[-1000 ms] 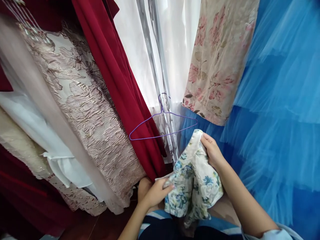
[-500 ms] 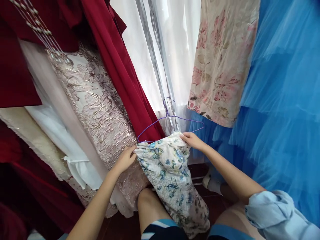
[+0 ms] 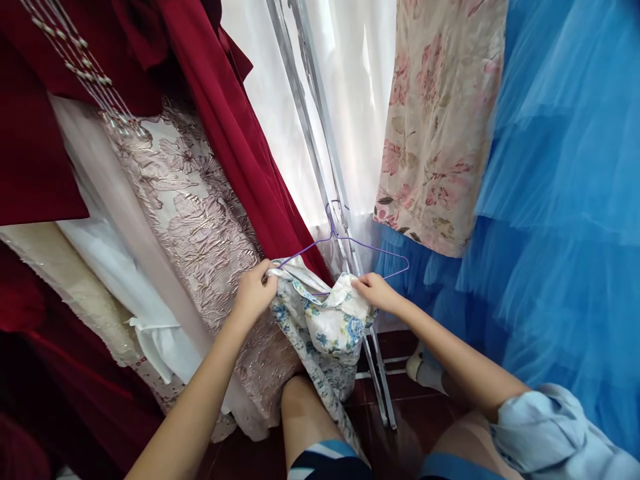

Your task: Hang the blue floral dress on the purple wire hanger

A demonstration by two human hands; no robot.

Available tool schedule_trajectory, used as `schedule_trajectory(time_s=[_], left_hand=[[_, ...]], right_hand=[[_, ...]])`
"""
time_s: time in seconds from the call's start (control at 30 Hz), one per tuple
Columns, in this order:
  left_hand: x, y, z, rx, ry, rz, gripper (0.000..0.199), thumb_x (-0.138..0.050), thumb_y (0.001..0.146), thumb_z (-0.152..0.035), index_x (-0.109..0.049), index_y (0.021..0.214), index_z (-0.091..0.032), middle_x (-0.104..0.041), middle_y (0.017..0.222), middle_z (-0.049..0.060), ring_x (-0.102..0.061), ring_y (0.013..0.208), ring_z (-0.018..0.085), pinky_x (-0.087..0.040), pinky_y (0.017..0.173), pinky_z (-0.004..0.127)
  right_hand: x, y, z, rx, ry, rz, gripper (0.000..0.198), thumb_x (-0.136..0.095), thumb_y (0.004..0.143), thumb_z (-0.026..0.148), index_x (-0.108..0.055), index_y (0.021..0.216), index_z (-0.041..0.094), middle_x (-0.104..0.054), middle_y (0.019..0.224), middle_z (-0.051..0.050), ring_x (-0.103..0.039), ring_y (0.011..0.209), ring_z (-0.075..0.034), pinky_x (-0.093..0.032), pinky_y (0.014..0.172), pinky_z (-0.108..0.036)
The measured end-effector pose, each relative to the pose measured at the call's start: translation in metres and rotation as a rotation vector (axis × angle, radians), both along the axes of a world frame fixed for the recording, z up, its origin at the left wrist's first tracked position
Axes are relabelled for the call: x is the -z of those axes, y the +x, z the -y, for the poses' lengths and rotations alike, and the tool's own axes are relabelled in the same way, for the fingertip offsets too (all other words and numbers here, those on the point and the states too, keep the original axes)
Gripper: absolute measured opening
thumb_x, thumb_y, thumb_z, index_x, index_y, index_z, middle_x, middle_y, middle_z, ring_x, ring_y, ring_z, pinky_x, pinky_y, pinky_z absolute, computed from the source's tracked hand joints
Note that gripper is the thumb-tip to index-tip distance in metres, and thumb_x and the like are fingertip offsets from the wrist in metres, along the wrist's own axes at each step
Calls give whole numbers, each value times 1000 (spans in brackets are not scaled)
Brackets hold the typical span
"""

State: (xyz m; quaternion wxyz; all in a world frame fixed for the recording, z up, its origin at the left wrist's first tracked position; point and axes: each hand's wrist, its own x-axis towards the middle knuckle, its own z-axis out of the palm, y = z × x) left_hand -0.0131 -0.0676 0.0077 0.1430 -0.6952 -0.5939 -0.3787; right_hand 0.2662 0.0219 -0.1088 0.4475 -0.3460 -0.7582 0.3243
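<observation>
A white dress (image 3: 337,330) with blue flowers hangs between my two hands. Its left top edge is pinched by my left hand (image 3: 256,288), beside the left end of a purple hanger (image 3: 306,248). My right hand (image 3: 376,291) grips the dress's upper right part, just below the hanger's right arm. The left end of the hanger reaches into the opening of the dress, while its right end sticks out bare. The hanger's hook is by the metal poles; whether it hangs on one I cannot tell. The lower skirt falls beside my knee, partly hidden.
Dark red garments (image 3: 235,133) and a pink brocade dress (image 3: 200,227) hang at left. Metal rack poles (image 3: 313,127) stand before a white curtain (image 3: 355,87). At right hang a pink-flowered garment (image 3: 440,133) and a blue tulle dress (image 3: 555,200). A shoe (image 3: 414,367) is on the floor.
My left hand has risen, lifting the dress's left top edge over the hanger's left end. The neckline now sags open in the middle, and the skirt has swung left, uncovering the lower poles.
</observation>
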Motion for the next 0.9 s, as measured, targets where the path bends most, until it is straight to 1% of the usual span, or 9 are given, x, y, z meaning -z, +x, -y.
schedule_trajectory(time_s=[0.2, 0.33, 0.4, 0.5, 0.57, 0.67, 0.73, 0.8, 0.9], left_hand=[[-22, 51, -27, 44, 30, -53, 5, -54, 78, -20, -58, 74, -20, -62, 69, 0, -55, 65, 17, -38, 64, 25], [-15, 68, -48, 125, 45, -138, 4, -56, 76, -16, -54, 75, -20, -62, 81, 3, -57, 77, 20, -41, 70, 28], [-9, 72, -50, 110, 74, -135, 8, -56, 75, -14, -55, 80, -20, -61, 87, 4, -57, 81, 20, -41, 72, 28], [-3, 75, -46, 23, 101, -104, 19, -60, 76, -17, -58, 94, -22, -62, 96, 3, -60, 86, 21, -41, 68, 28], [0, 76, -42, -8, 95, -98, 28, -62, 77, -20, -58, 105, -24, -63, 101, 3, -61, 89, 21, -42, 66, 27], [3, 80, -38, -2, 74, -89, 38, -62, 80, -23, -57, 117, -27, -63, 104, 1, -62, 92, 20, -45, 68, 27], [6, 83, -37, -5, 51, -102, 39, -61, 82, -26, -57, 120, -28, -63, 109, 1, -63, 95, 21, -47, 71, 28], [9, 85, -35, -31, 19, -115, 37, -61, 83, -29, -60, 120, -28, -63, 113, 2, -63, 98, 22, -49, 74, 30], [14, 79, -34, -48, 9, -97, 34, -59, 86, -34, -62, 119, -26, -62, 112, 5, -64, 99, 24, -51, 79, 32]], right_hand=[[5, -21, 7, 40, 54, 39, 42, -48, 88, 36, -34, 52, 19, -33, 49, 3, -29, 50, -10, -19, 50, -26], [7, -13, 15, 33, 113, 1, 43, -45, 93, 40, -35, 56, 19, -37, 54, 3, -35, 54, -12, -23, 54, -27], [7, 1, 19, 67, 158, -77, 42, -44, 96, 41, -40, 60, 19, -41, 59, 2, -40, 58, -13, -29, 57, -27], [9, 33, 16, 298, 255, -294, 36, -43, 97, 41, -55, 72, 18, -57, 80, -4, -53, 76, -18, -40, 72, -29], [8, 57, 5, 487, 310, -401, 36, -45, 96, 43, -60, 74, 18, -61, 101, -10, -56, 97, -22, -42, 88, -33], [4, 87, -21, 558, 338, -386, 42, -48, 93, 46, -55, 62, 19, -62, 108, -13, -51, 117, -27, -37, 100, -36], [-1, 99, -38, 499, 304, -355, 45, -47, 92, 49, -51, 60, 19, -64, 92, -9, -55, 106, -26, -41, 93, -34], [-5, 107, -49, 467, 233, -324, 46, -48, 91, 52, -48, 59, 19, -57, 69, -3, -55, 78, -21, -43, 73, -29], [-8, 117, -52, 452, 113, -300, 48, -56, 84, 54, -42, 53, 20, -39, 50, 3, -36, 52, -13, -29, 53, -25]])
